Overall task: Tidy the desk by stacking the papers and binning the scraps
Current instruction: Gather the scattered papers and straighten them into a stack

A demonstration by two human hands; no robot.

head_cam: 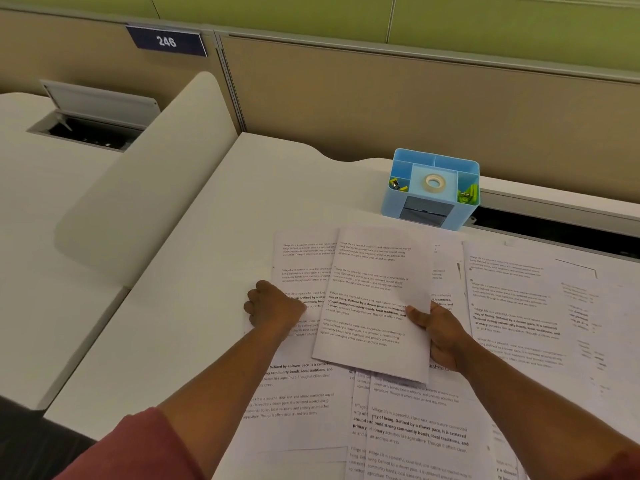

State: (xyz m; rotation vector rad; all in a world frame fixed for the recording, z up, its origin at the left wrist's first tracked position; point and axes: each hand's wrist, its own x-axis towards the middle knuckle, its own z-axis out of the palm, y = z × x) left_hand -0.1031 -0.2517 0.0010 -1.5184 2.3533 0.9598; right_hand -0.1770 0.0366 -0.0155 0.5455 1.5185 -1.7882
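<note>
Mid-gather on the papers, no scraps or bin visible in this view. Right hand [441, 336] gripping a small held sheaf [375, 306] by its right edge, thumb on top of the page, remaining fingers hidden underneath; sheaf lifted slightly above the sheets below, long axis running away from the body with a slight lean to the right. Left hand [273, 304] curled knuckles-up on the left edge of the far-left sheet [304, 268], apparently pinching or dragging that edge; fingertips tucked under, so exact grip not certain. Far-left sheet lying flat on the tabletop [194, 306], partly under the held sheaf, long axis roughly parallel to it, directly left of the right hand and already under the left. More loose printed sheets spread out: near sheets [412, 431] toward the body, right-side sheets [519, 306] well out to the right, overlapping at odd angles. Blue organiser [433, 188] at the far edge just beyond the sheaf, tape roll [434, 182] in its middle cell, yellow-green clips in side cells. Likely next: slide the far-left sheet rightward under or onto the sheaf; short travel, axes nearly aligned, small twist needed. Right-side sheets closer to the right hand, but that one is occupied. Risk: thin paper, single-edge grip, sheaf sagging or fanning when more gets added.
</note>
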